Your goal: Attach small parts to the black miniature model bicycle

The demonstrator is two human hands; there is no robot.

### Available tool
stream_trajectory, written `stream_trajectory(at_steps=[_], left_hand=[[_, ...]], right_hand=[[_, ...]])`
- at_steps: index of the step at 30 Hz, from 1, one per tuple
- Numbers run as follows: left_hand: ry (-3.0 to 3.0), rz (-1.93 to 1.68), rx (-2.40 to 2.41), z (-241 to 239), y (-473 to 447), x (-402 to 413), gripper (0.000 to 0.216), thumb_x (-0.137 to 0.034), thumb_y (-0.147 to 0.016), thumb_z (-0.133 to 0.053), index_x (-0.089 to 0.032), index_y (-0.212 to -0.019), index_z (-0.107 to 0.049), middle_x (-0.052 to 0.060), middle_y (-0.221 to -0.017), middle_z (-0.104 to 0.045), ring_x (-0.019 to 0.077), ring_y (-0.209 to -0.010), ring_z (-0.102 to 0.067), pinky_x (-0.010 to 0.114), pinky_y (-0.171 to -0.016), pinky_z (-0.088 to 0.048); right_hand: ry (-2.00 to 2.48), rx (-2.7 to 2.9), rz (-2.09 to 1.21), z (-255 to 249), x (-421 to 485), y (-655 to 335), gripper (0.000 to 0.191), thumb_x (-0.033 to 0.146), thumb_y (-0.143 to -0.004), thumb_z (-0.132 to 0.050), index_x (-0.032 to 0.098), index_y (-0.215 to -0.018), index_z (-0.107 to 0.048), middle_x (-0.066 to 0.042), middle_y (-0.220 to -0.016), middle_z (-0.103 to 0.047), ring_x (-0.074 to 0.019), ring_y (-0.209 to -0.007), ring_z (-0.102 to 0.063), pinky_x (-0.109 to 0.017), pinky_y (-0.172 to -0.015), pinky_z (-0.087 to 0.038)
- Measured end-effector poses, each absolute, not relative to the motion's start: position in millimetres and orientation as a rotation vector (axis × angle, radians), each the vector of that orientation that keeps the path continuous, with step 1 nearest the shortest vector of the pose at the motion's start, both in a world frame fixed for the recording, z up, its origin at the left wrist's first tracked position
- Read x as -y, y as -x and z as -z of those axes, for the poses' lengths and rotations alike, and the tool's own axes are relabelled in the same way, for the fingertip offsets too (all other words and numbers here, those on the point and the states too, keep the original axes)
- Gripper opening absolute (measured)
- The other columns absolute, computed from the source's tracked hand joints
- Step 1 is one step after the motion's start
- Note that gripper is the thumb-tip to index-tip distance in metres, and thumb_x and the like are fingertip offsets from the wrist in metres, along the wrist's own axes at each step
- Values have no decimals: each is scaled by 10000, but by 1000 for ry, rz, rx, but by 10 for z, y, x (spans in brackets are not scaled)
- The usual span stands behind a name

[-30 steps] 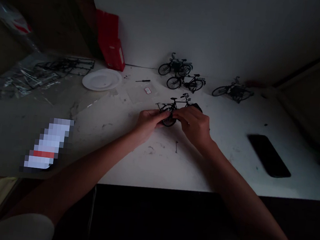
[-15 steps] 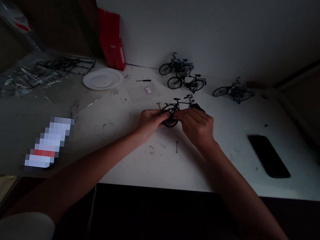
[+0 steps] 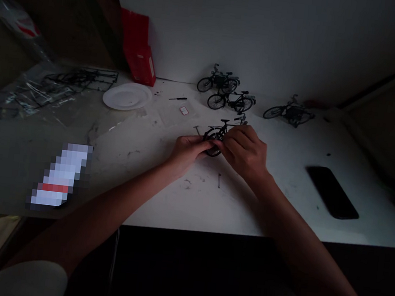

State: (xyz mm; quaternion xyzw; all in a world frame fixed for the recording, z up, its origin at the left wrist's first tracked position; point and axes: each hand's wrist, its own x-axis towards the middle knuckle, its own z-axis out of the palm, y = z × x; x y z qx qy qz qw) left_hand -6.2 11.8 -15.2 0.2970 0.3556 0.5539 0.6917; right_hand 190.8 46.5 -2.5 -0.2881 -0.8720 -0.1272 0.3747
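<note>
A small black model bicycle (image 3: 220, 131) stands on the white table (image 3: 184, 199) between my hands. My left hand (image 3: 187, 150) pinches it at the rear wheel from the left. My right hand (image 3: 245, 153) is closed over its front half, hiding the front wheel; the handlebar pokes out above my fingers. A tiny dark pin (image 3: 219, 180) lies on the table just below my hands.
Three finished model bicycles (image 3: 219, 81) (image 3: 232, 101) (image 3: 289, 112) stand at the back. A white plate (image 3: 127, 96), a red box (image 3: 137, 53), black part frames (image 3: 80, 77), a small screwdriver (image 3: 177, 98) and a small packet (image 3: 183, 111) lie left; a black phone (image 3: 331, 192) lies right.
The model bicycle and both hands have shifted slightly to the right and up. My right hand has closed further over the front half of the bicycle.
</note>
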Motion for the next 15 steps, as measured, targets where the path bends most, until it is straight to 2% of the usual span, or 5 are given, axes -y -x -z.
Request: stream_trajectory(at_steps=[9, 12, 15], left_hand=[[-636, -1201, -833, 139, 60, -113, 199, -258, -690, -938, -136, -793, -819, 65, -872, -787, 188, -905, -729, 369, -964, -564], [-611, -1206, -837, 156, 57, -125, 169, -237, -709, -925, -144, -763, -794, 53, -852, -773, 179, -893, -730, 366, -966, -564], [-561, -1214, -854, 184, 65, -155, 169, -228, -711, -919, -140, -787, -796, 69, -890, -789, 180, -897, -739, 356, -958, -568]], right_hand=[[759, 2263, 425, 24, -533, -1903, 487, 658, -1051, -537, 237, -852, -677, -103, -889, -706, -309, -1011, -646, -429, -725, -521], [779, 2265, 362, 18, -527, -1893, 538, 684, -1071, -454, 238, -852, -661, -105, -900, -696, -307, -1021, -635, -431, -749, -525], [824, 2204, 286, -11, -523, -1913, 575, 695, -1092, -365, 247, -943, -694, -109, -958, -712, -309, -1055, -639, -457, -829, -548]])
